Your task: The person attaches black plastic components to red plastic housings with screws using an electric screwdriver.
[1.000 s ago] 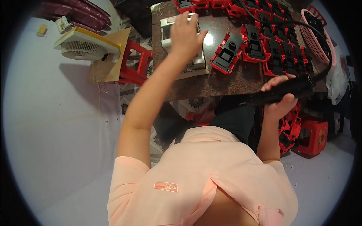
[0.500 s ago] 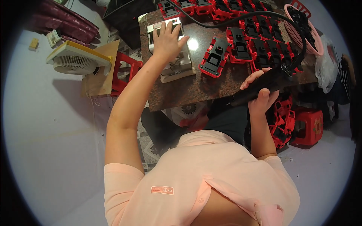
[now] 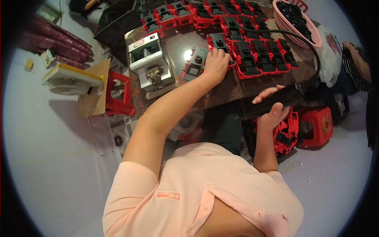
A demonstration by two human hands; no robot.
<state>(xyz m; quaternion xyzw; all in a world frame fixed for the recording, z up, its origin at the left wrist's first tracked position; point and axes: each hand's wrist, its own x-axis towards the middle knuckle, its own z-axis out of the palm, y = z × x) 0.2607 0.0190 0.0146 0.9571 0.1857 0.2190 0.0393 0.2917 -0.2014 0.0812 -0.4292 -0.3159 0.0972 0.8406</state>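
My left hand (image 3: 216,65) reaches out over the dark stone table (image 3: 233,89), its fingers curled on a red-and-black plastic part (image 3: 194,66) at the near edge of the rows of like parts (image 3: 252,51). At the table's front edge, my right hand (image 3: 272,115) grips a long black hand tool (image 3: 276,102). The tool's black cable (image 3: 304,37) arcs up and back over the parts. I sit at the table in a pink shirt.
A small white bench machine (image 3: 152,67) stands on the table's left end. A pink basket (image 3: 312,29) of black pieces sits far right. On the floor are a white fan (image 3: 69,79), red stools (image 3: 117,96) (image 3: 318,126) and a red crate (image 3: 286,136). Another person (image 3: 357,59) sits at right.
My left hand has left the white machine and moved right onto a red-and-black part. My right hand stays at the table's front edge with the black tool.
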